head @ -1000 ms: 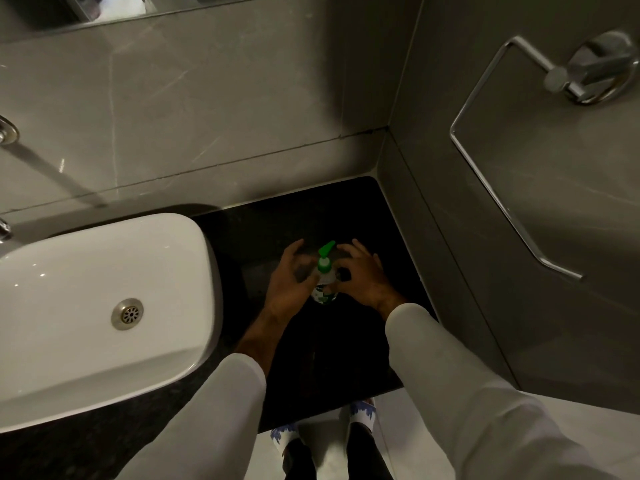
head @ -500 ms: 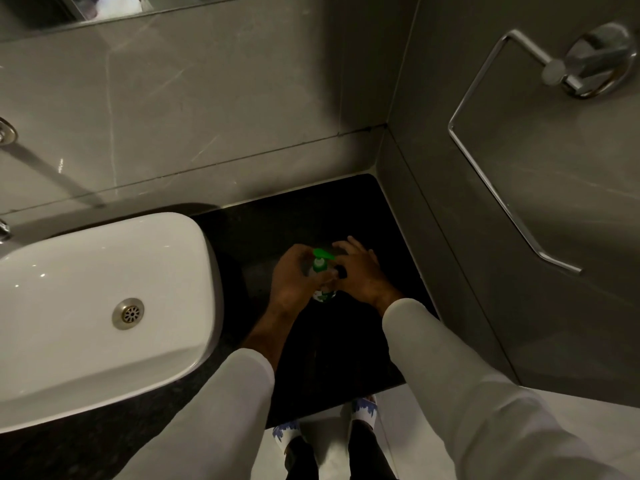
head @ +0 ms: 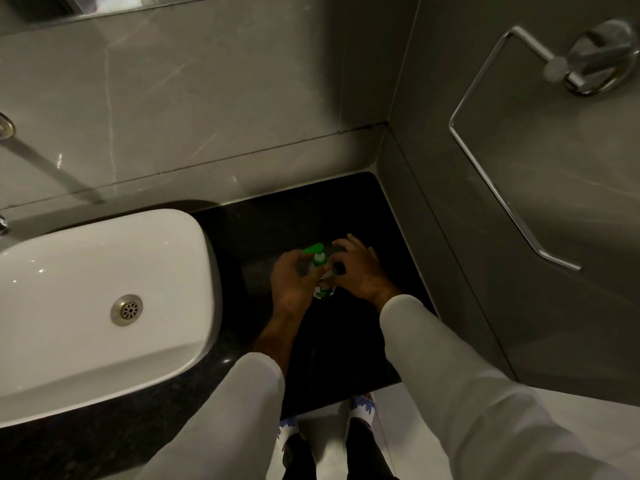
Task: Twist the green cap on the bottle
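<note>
Here, upright green-pump soap bottle (head: 320, 271) on black counter (head: 381, 216), both hands' grip curled round it.

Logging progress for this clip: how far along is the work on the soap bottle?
Done: the pump bottle stands upright on the black counter beside the basin. In hand: the left hand and right hand both grip it, the green pump pointing toward the basin. Left: neither hand has let go.
</note>
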Available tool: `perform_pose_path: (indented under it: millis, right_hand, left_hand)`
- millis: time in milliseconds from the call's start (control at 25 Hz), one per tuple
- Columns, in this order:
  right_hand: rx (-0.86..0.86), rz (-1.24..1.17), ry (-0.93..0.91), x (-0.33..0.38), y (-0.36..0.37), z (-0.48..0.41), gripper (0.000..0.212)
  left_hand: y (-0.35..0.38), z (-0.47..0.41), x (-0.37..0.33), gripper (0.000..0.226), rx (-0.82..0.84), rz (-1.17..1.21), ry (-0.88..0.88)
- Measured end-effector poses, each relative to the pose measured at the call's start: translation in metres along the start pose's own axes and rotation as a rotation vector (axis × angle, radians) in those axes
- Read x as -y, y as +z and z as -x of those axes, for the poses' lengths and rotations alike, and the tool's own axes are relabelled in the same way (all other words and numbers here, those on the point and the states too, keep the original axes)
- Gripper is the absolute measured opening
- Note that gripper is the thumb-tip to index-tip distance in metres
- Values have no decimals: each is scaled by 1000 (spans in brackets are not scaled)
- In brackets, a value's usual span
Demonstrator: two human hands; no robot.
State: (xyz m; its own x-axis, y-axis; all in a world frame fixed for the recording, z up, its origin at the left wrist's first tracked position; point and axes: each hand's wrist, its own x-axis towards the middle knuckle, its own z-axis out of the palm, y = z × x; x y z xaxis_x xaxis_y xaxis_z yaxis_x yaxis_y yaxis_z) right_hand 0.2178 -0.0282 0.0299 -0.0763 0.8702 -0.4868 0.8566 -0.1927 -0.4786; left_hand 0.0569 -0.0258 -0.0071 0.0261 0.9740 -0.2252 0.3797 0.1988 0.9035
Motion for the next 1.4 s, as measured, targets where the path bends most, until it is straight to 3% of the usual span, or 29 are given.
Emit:
perform_pose_path:
  millis: [80,160,280,360,600,680,800,1000,1200,1400]
  right_hand:
    - [16,16,11,-1,-3,1,54]
    - [23,48,14,1,-5,3,55]
    - [19,53,17,8,-6,7,44]
    - [21,55,25,13,-6,8,48]
    - [48,34,39,8,-13,10,65]
    - [46,44,28,8,-10,8,61]
    - [18,23,16,8,-6,3,52]
    - [9,3,35,7,-4,-1,62]
    - [11,-8,11,8,-3,0,60]
    - [31,-1,-31,5,-5,-2,59]
  left_hand:
    - [0,-5,3,27,103,-30,93]
    - [-3,-4,-1,39,218,8,108]
    - [-3,-1,-7,41,115,19,23]
    - [-2,-1,-12,34,35,-77,18]
    - [-13,-11,-9,37,329,126,-59]
    - [-15,-14,-10,43,304,65,-54]
    - [-17,-17,-17,32,207,-88,-48]
    - [-19,-23,-19,50,350,-51,35]
    - [-25,-24,-6,46,353,100,4]
    - [-31,-21,-11,42,391,75,36]
